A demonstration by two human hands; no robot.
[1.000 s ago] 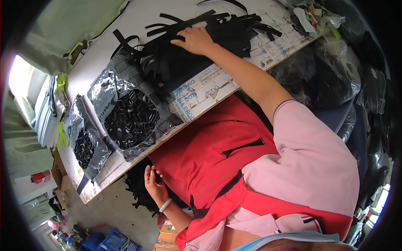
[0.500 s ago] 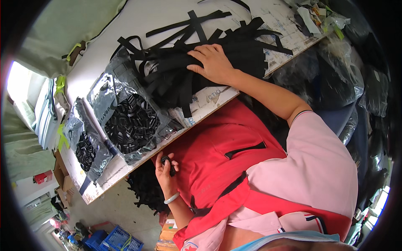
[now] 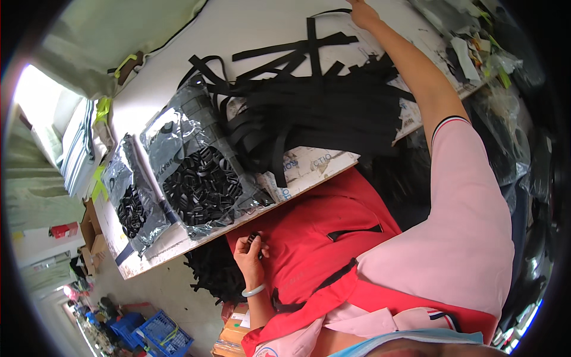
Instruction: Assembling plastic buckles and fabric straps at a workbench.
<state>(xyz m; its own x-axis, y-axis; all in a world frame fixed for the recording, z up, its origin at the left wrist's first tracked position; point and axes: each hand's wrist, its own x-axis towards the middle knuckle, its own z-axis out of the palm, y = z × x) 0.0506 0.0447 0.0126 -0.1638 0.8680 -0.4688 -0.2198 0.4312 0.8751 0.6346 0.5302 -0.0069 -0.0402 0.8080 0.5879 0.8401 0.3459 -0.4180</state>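
Note:
My left hand, with a pale bangle at its wrist, is closed on small black plastic buckles in front of the red apron, below the table edge. Stretched far across the table, my right hand is at the top edge of the picture, beside the end of a thin black strap. Its fingers are partly cut off, so its grip cannot be made out. A broad heap of black webbing straps lies on the table between my arms, several strips sticking out of it.
Two clear plastic bags of black buckles, a large one and a smaller one, lie on the white table. Plastic-wrapped dark bundles are piled on the right. A blue crate and a cardboard box stand on the floor.
My right hand has left the strap heap and reached up and away to the thin strap at the far side. My left hand still holds the buckles. The whole view has shifted slightly.

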